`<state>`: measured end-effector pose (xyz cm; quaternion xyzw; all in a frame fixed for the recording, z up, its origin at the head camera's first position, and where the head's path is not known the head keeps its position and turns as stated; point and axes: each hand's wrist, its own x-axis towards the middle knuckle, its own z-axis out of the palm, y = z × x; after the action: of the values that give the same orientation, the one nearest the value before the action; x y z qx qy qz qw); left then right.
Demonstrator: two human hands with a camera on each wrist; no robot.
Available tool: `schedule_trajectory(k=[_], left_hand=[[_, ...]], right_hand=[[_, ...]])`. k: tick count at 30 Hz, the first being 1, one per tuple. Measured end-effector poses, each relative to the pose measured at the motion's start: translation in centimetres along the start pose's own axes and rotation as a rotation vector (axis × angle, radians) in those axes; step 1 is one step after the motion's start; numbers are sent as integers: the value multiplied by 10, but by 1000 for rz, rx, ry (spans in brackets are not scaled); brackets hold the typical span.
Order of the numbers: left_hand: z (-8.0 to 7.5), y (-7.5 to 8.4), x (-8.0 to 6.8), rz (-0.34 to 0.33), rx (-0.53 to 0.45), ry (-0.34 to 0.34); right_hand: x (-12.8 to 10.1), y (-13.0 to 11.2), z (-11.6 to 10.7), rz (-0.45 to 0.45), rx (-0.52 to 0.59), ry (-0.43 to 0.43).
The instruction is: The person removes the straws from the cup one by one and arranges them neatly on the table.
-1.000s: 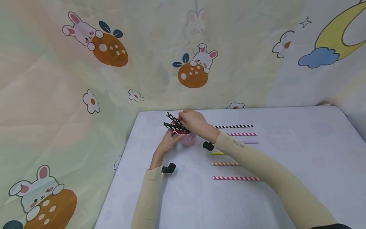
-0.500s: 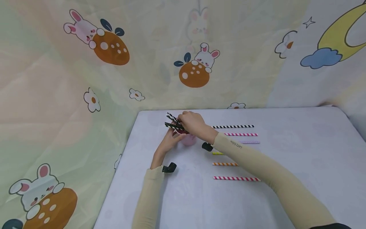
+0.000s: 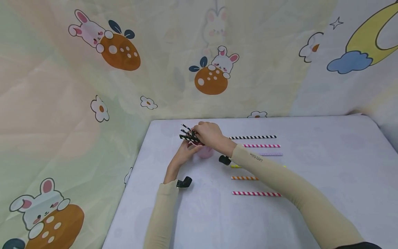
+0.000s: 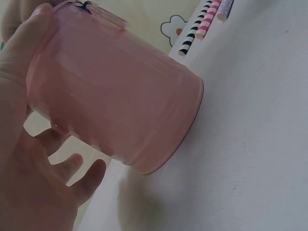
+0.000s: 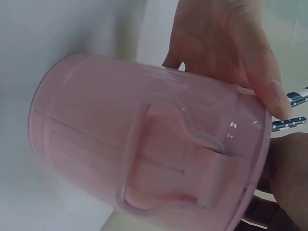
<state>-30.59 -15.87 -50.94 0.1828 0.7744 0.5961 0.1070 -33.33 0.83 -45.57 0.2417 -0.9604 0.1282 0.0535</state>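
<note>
A pink pail (image 3: pixel 205 152) with a side handle stands near the back of the table. My left hand (image 3: pixel 183 153) holds it from the left, thumb on the outer wall near the rim in the left wrist view. Several black-and-white patterned paper straws (image 3: pixel 187 138) jut from the pail's mouth, leaning left. Over the mouth, my right hand (image 3: pixel 209 134) pinches these straws with curled fingers; its fingertips are partly hidden. Dotted straw ends (image 5: pixel 288 124) show beyond the rim in the right wrist view. The pail's inside is out of sight.
Right of the pail lie paper straws in a column: black-striped (image 3: pixel 253 137), pink-striped (image 3: pixel 262 146), purple (image 3: pixel 271 154), yellow (image 3: pixel 235 166), orange-striped (image 3: pixel 244 178) and red-striped (image 3: pixel 256 193). My right forearm crosses above some. A printed cloth (image 3: pixel 168 69) hangs behind the white table (image 3: pixel 202 214).
The straw ends at the pail have shifted and fanned apart. My right hand has moved very slightly down, staying over the mouth. The left hand keeps its hold on the pail.
</note>
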Motion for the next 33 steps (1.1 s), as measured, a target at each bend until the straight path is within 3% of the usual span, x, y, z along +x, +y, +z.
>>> schedule_trajectory(k=[11, 20, 33], left_hand=[[0, -1, 1, 62, 19, -13], [1, 1, 0, 44, 38, -3], [1, -2, 3, 85, 29, -8]], right_hand=[[-6, -2, -18, -23, 91, 51], [-14, -5, -46, -32, 196, 68], [-33, 12, -89, -36, 388, 134]])
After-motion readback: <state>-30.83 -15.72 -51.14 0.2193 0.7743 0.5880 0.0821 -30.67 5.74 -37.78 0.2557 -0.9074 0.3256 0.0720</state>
